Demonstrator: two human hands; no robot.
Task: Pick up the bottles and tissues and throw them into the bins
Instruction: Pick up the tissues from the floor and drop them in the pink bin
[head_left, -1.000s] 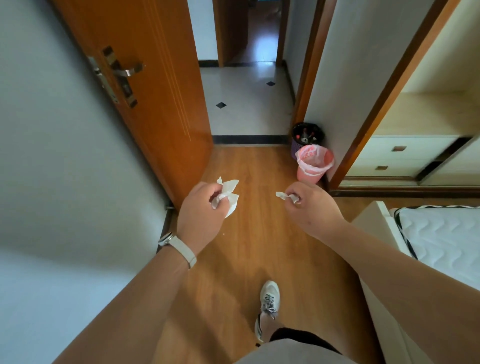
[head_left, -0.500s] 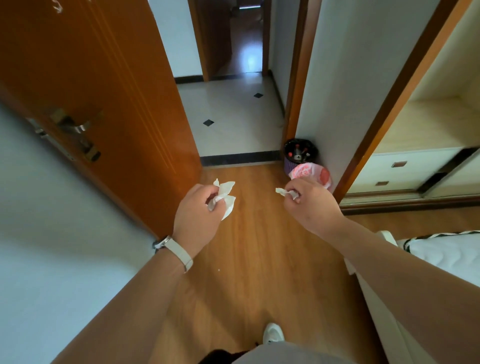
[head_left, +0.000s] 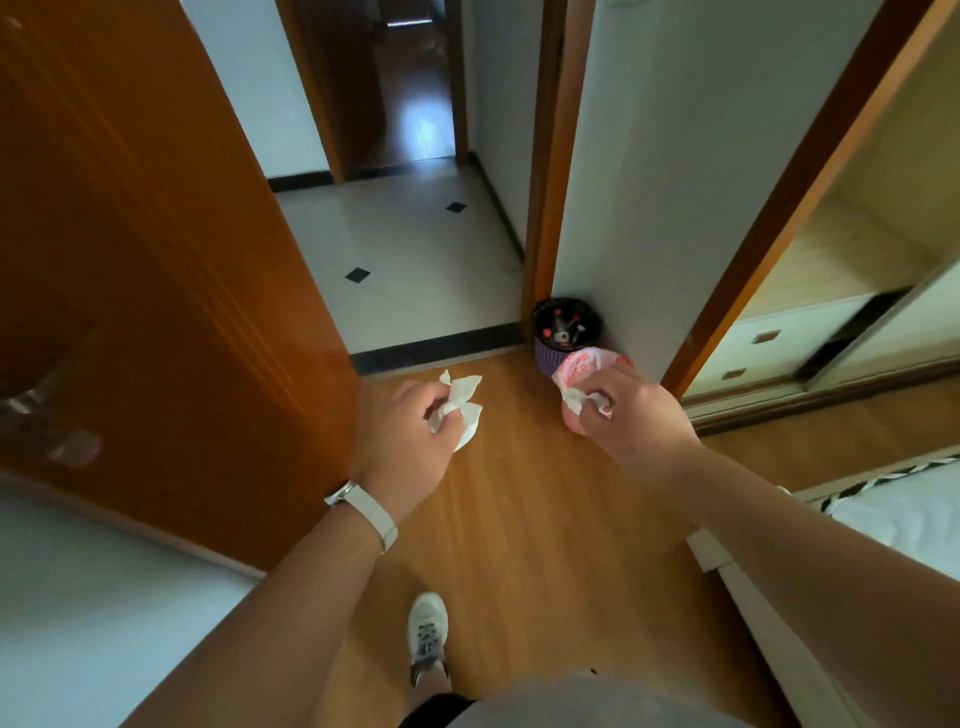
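Note:
My left hand (head_left: 410, 436) is closed around a crumpled white tissue (head_left: 462, 410) that sticks out past the thumb. My right hand (head_left: 634, 415) pinches a smaller white tissue (head_left: 587, 400) between its fingertips, held in front of a bin with a pink bag liner (head_left: 576, 366), which it partly covers. Behind that stands a purple basket bin with a black liner (head_left: 566, 325), holding several bottles. Both bins sit on the wooden floor in the corner by the door frame.
An open orange-brown door (head_left: 156, 270) fills the left side. A tiled hallway (head_left: 410, 260) lies beyond the threshold. A wardrobe with drawers (head_left: 810, 332) stands right, and a mattress corner (head_left: 904, 514) is at lower right. My white shoe (head_left: 427, 636) is on the floor below.
I have stepped closer to the bins. My right hand with its tissue has moved right, over the pink-lined bin. The left hand keeps its tissue at about the same spot.

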